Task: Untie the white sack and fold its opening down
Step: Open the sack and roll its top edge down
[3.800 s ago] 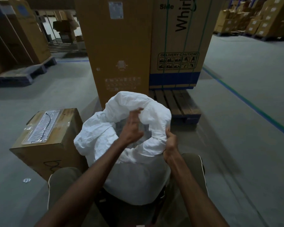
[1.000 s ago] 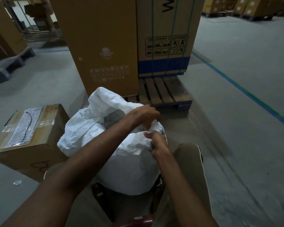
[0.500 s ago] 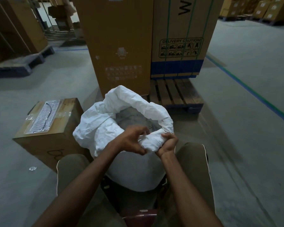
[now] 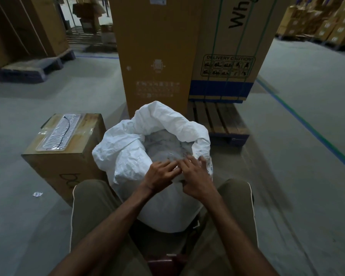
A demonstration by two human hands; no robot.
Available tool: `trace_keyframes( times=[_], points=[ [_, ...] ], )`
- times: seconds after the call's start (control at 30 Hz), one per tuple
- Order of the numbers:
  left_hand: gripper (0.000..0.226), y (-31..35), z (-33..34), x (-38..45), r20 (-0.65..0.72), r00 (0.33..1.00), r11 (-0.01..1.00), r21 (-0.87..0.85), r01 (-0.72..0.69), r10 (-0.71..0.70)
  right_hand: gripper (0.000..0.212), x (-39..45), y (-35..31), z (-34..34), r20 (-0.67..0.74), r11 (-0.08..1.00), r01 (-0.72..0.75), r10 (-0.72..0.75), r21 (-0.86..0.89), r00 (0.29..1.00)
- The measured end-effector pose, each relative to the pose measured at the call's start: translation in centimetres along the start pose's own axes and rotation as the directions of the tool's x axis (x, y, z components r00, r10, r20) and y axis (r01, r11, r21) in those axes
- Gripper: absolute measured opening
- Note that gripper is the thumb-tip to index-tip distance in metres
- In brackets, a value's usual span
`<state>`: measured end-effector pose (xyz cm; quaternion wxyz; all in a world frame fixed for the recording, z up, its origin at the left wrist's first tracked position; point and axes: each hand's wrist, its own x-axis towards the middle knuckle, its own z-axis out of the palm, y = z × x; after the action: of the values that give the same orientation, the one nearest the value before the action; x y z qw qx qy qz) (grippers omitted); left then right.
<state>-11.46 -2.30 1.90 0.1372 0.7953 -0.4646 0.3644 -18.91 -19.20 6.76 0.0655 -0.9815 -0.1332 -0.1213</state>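
A: Where does the single view sit?
B: On the person's head, wide-angle, facing forward and down, close over both forearms and the white sack (image 4: 167, 206) between the knees.
A: And farther out?
B: Warehouse floor (image 4: 287, 156), a tall carton (image 4: 153, 56) straight ahead, edges bowed by the lens.

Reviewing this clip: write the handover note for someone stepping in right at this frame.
Left hand: fingers spread on the sack's near rim, no firm grasp visible.
Right hand: same, beside the left.
Sack: upright between the knees, box to its left.
Done: untied, mouth open, far and left rim rolled outward.
Left: finish folding the near rim down.
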Motion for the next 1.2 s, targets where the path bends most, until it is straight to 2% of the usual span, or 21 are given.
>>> trace_keyframes(
  times=[0.07,0.13,0.2,0.23,0.27,0.3,0.33,0.37,0.4,0.43,0.47,0.5,0.53,0.63,0.73,0.8,0.9,1.0,1.1,1.13,1.2],
  points=[
    [0.029,0.0,-0.1,0.0,0.005,0.998,0.998,-0.019,0.060,-0.060,0.044,1.1,0.0,0.0,-0.047,0.999,-0.048,0.047,-0.010,0.998],
    [0.036,-0.1,-1.1,0.2,0.059,0.973,0.966,-0.124,0.228,-0.222,0.035,1.9,0.0,0.1,-0.130,0.998,-0.043,0.048,0.045,0.990],
    [0.043,0.6,-2.6,-0.3,0.089,0.905,0.866,-0.263,0.425,-0.417,0.034,2.4,0.0,0.3,-0.193,0.997,0.013,0.000,0.070,0.981],
    [0.054,1.6,-3.9,-0.4,0.083,0.827,0.767,-0.333,0.549,-0.556,0.035,2.5,-0.1,0.4,-0.215,0.997,0.039,-0.023,0.068,0.976],
    [0.065,2.8,-4.7,-0.8,0.084,0.669,0.589,-0.404,0.700,-0.739,0.035,2.5,-0.3,0.5,-0.235,0.997,0.060,-0.046,0.055,0.971],
    [0.074,3.9,-5.2,-1.1,0.100,0.416,0.321,-0.487,0.813,-0.904,0.035,2.6,-0.3,0.8,-0.258,0.996,0.084,-0.072,0.036,0.964],
    [0.080,4.8,-5.4,-1.4,0.191,0.071,-0.048,-0.557,0.829,-0.979,0.035,2.6,-0.3,1.2,-0.275,0.994,0.108,-0.102,0.010,0.956],
    [0.084,5.3,-5.3,-1.7,0.348,-0.241,-0.411,-0.586,0.699,-0.906,0.034,2.4,-0.4,1.6,-0.292,0.991,0.135,-0.134,-0.018,0.947],
    [0.085,5.1,-5.2,-1.8,0.535,-0.396,-0.666,-0.596,0.449,-0.746,0.033,2.1,-0.5,2.1,-0.301,0.987,0.157,-0.162,-0.040,0.940],
    [0.081,4.3,-4.6,-1.9,0.702,-0.394,-0.798,-0.579,0.169,-0.593,0.031,1.8,-0.6,2.7,-0.306,0.983,0.175,-0.185,-0.060,0.934],
    [0.073,3.4,-4.3,-1.8,0.812,-0.295,-0.841,-0.539,-0.049,-0.503,0.030,1.5,-0.7,3.3,-0.304,0.980,0.184,-0.201,-0.081,0.931],
    [0.065,2.6,-3.8,-1.5,0.847,-0.230,-0.841,-0.518,-0.157,-0.479,0.028,1.2,-0.7,3.8,-0.305,0.977,0.188,-0.211,-0.103,0.929],
    [0.058,2.0,-3.3,-1.1,0.852,-0.204,-0.838,-0.517,-0.175,-0.483,0.027,1.0,-0.7,4.1,-0.303,0.975,0.186,-0.214,-0.119,0.929],
    [0.037,1.1,-3.2,0.6,0.840,-0.200,-0.838,-0.532,-0.123,-0.504,0.024,0.7,-1.1,3.2,-0.245,0.982,0.159,-0.180,-0.102,0.953],
    [0.036,0.6,-2.8,-0.1,0.819,-0.189,-0.807,-0.569,-0.157,-0.541,0.027,1.0,-0.9,1.7,-0.097,0.996,0.080,-0.076,0.033,0.992],
    [0.032,0.9,-2.7,-1.5,0.822,-0.167,-0.797,-0.568,-0.204,-0.544,0.047,1.3,-1.2,1.6,-0.008,0.991,0.050,-0.049,0.127,0.999],
    [0.040,1.5,-2.8,-2.9,0.825,-0.117,-0.788,-0.564,-0.247,-0.553,0.074,2.2,-3.0,2.3,0.105,0.962,0.062,-0.093,0.267,0.990],
    [0.050,1.3,-3.5,-4.6,0.822,-0.064,-0.799,-0.566,-0.202,-0.566,0.051,3.7,-5.0,3.0,0.213,0.947,0.062,-0.134,0.315,0.968],
    [0.057,0.0,-4.1,-6.0,0.849,0.027,-0.850,-0.527,0.003,-0.527,0.031,5.0,-6.2,3.9,0.239,0.953,0.096,-0.168,0.289,0.956],
    [0.059,-0.6,-4.2,-6.2,0.858,0.008,-0.853,-0.511,0.102,-0.513,0.030,5.2,-6.3,4.4,0.232,0.955,0.106,-0.173,0.276,0.957],
    [0.076,-1.6,-4.3,-6.0,0.837,-0.156,-0.831,-0.466,0.303,-0.525,0.033,5.3,-6.4,5.3,0.191,0.968,0.130,-0.173,0.215,0.966]
  ],
)
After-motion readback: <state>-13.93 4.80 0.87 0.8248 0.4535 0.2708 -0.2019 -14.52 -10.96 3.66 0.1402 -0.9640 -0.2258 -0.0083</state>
